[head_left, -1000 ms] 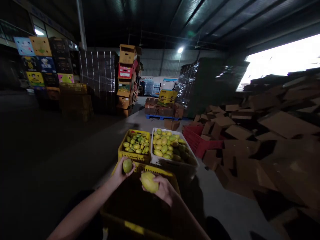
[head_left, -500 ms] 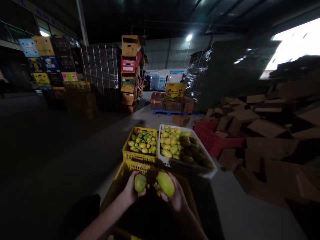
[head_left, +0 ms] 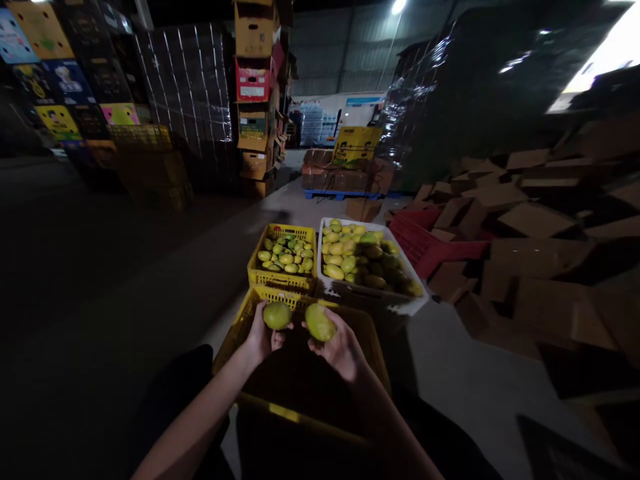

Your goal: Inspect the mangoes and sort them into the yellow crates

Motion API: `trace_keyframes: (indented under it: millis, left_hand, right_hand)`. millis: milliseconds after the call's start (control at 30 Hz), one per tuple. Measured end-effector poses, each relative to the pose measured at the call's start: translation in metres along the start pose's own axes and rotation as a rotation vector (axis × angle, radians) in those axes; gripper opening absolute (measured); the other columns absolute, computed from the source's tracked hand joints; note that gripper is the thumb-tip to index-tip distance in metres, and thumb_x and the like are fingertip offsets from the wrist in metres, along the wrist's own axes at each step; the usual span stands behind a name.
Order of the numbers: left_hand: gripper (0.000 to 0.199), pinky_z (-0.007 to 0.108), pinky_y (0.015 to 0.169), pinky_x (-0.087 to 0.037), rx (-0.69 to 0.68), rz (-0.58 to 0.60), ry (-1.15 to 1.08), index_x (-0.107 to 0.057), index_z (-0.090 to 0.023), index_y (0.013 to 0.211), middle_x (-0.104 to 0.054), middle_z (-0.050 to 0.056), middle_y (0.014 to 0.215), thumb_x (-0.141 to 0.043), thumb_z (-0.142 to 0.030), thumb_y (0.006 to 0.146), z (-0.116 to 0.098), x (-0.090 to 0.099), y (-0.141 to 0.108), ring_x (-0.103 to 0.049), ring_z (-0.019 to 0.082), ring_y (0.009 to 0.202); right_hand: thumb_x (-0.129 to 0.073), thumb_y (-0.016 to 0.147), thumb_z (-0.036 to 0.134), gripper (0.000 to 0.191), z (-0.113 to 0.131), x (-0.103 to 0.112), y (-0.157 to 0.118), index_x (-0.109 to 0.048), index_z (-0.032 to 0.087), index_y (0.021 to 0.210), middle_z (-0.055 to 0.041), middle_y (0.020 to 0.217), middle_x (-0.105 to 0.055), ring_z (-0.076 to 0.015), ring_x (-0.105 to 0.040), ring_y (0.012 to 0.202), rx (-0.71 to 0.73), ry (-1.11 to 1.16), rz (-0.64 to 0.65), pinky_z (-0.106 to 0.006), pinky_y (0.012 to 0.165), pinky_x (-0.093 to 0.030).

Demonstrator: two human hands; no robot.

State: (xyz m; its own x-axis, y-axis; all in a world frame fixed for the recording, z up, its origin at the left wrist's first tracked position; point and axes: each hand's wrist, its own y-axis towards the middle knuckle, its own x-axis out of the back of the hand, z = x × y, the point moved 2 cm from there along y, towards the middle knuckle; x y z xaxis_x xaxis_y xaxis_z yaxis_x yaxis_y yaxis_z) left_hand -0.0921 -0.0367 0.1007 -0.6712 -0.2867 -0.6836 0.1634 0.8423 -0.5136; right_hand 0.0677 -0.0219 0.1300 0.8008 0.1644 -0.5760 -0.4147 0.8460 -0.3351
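My left hand is closed around a green mango, its fingers curled beneath the fruit. A yellow-green mango sits in my right hand, with the thumb along its side. Both fruits are held side by side, a small gap apart, above a deep yellow crate whose inside lies in dark shadow. Just beyond it stand a smaller-looking yellow crate of green and yellow mangoes and a white crate heaped with yellower mangoes.
Flattened cardboard boxes are piled on the right, against a red crate. Farther back are a tall box stack, wrapped pallets and a blue pallet with a yellow box.
The view has tilted downward, so more of the near crate shows. Both mangoes have turned in my hands, and each hand still holds its fruit.
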Motion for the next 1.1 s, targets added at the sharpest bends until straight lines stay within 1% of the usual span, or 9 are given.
trace_keyframes:
  millis: [200,300,367,467,567,667,833,967,1100]
  left_hand:
    - [0.049,0.018,0.038,-0.037,-0.055,0.012,0.049,-0.057,-0.015,0.082,-0.055,0.002,0.053,-0.023,-0.05,0.092,0.002,-0.013,-0.005,-0.047,0.01,0.039]
    - [0.036,0.02,0.045,-0.043,-0.095,0.053,0.069,-0.055,-0.015,0.087,-0.058,0.003,0.061,-0.032,-0.042,0.091,0.005,-0.017,-0.002,-0.051,0.01,0.045]
    - [0.025,0.02,0.048,-0.044,-0.147,0.088,0.077,-0.054,-0.017,0.094,-0.061,0.003,0.072,-0.045,-0.038,0.085,0.006,-0.018,-0.001,-0.054,0.011,0.051]
    - [0.034,0.02,0.054,-0.044,-0.302,0.129,0.098,-0.052,-0.023,0.104,-0.062,0.001,0.091,-0.062,-0.027,0.072,0.004,-0.02,-0.004,-0.06,0.012,0.068]
    - [0.044,0.019,0.064,-0.045,-0.444,0.181,0.175,-0.055,-0.026,0.107,-0.061,-0.001,0.098,-0.069,-0.02,0.066,0.0,-0.021,-0.011,-0.061,0.013,0.082]
    - [0.044,0.021,0.074,-0.045,-0.522,0.202,0.205,-0.059,-0.025,0.109,-0.063,0.001,0.1,-0.069,-0.021,0.067,-0.004,-0.022,-0.015,-0.06,0.016,0.092]
    - [0.035,0.025,0.082,-0.045,-0.538,0.219,0.099,-0.064,-0.019,0.106,-0.065,0.005,0.103,-0.06,-0.034,0.074,-0.009,-0.024,-0.012,-0.058,0.02,0.099]
    - [0.038,0.027,0.079,-0.047,-0.511,0.212,0.033,-0.064,-0.018,0.104,-0.066,0.005,0.097,-0.059,-0.037,0.072,-0.011,-0.028,-0.005,-0.06,0.02,0.092]
    - [0.042,0.024,0.06,-0.044,-0.486,0.176,0.13,-0.062,-0.018,0.102,-0.064,0.004,0.093,-0.062,-0.04,0.066,-0.008,-0.022,0.011,-0.059,0.017,0.079]
  right_hand:
    - [-0.055,0.071,0.038,0.019,-0.004,0.005,0.007,-0.059,0.021,0.077,0.0008,0.063,-0.065,-0.013,-0.05,0.043,0.01,0.065,0.088,-0.024,0.042,-0.034]
    - [-0.057,0.067,0.04,0.022,-0.008,0.011,0.014,-0.059,0.02,0.075,-0.0002,0.059,-0.062,-0.0146,-0.051,0.044,-0.004,0.02,0.048,-0.025,0.041,-0.035]
    - [-0.059,0.065,0.039,0.024,-0.008,0.013,0.015,-0.06,0.018,0.078,-0.0016,0.06,-0.062,-0.016,-0.054,0.047,0.013,-0.033,-0.013,-0.026,0.041,-0.037]
    - [-0.067,0.064,0.035,0.031,-0.005,0.011,0.009,-0.059,0.019,0.089,-0.0013,0.069,-0.065,-0.0163,-0.058,0.055,0.104,-0.154,-0.087,-0.023,0.041,-0.039]
    - [-0.073,0.062,0.028,0.037,0.002,0.004,0.001,-0.06,0.02,0.096,-0.0003,0.082,-0.067,-0.0141,-0.059,0.061,0.242,-0.306,-0.121,-0.02,0.044,-0.04]
    - [-0.075,0.06,0.024,0.041,0.007,-0.001,-0.005,-0.063,0.018,0.099,-0.0014,0.088,-0.068,-0.0136,-0.058,0.065,0.326,-0.373,-0.129,-0.019,0.046,-0.041]
    - [-0.08,0.055,0.022,0.045,0.013,-0.007,-0.007,-0.067,0.019,0.098,-0.0028,0.09,-0.07,-0.0157,-0.06,0.068,0.377,-0.361,-0.104,-0.019,0.046,-0.04]
    - [-0.078,0.058,0.025,0.042,0.014,-0.006,-0.004,-0.068,0.018,0.098,-0.0036,0.086,-0.071,-0.0176,-0.06,0.067,0.332,-0.432,-0.078,-0.022,0.047,-0.043]
    - [-0.076,0.058,0.03,0.037,0.012,0.011,0.004,-0.068,0.02,0.093,-0.0045,0.086,-0.072,-0.0222,-0.064,0.069,0.284,-0.518,-0.131,-0.026,0.048,-0.048]
